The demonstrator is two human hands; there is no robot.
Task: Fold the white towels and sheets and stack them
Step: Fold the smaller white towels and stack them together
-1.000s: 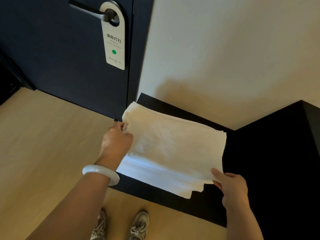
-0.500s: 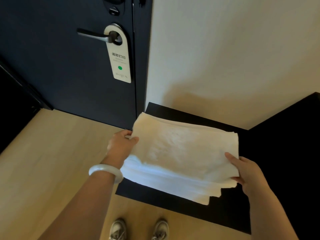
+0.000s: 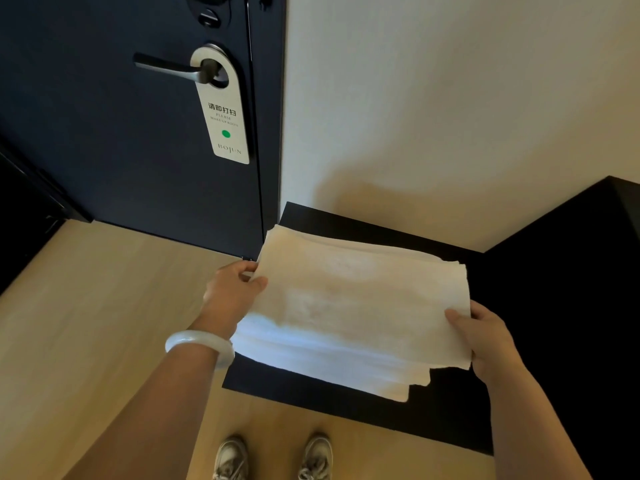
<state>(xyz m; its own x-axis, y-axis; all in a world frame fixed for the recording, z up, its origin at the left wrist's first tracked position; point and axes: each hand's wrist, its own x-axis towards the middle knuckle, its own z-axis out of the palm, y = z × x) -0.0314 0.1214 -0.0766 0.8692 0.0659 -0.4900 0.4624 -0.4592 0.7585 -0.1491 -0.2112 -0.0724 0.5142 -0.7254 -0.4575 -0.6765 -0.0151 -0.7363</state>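
Grip: left hand [image 3: 232,291] pinching 9 o'clock edge of folded white terry towel stack [image 3: 353,306], thumb on top. Right hand [image 3: 486,342] clasping 4 o'clock corner, thumb over, fingers under. Two-sided hold likely steadying loose layers and squaring edges. Stack lying over matte black flat-topped bench [image 3: 298,382]; resting or hovering, cannot tell. Lower layers sticking out unevenly at 5 o'clock. Dark navy door [image 3: 104,150] carrying pale hanger tag [image 3: 225,116] at 11 o'clock.

Hotel room: make-up-room door hanger [image 3: 223,109]
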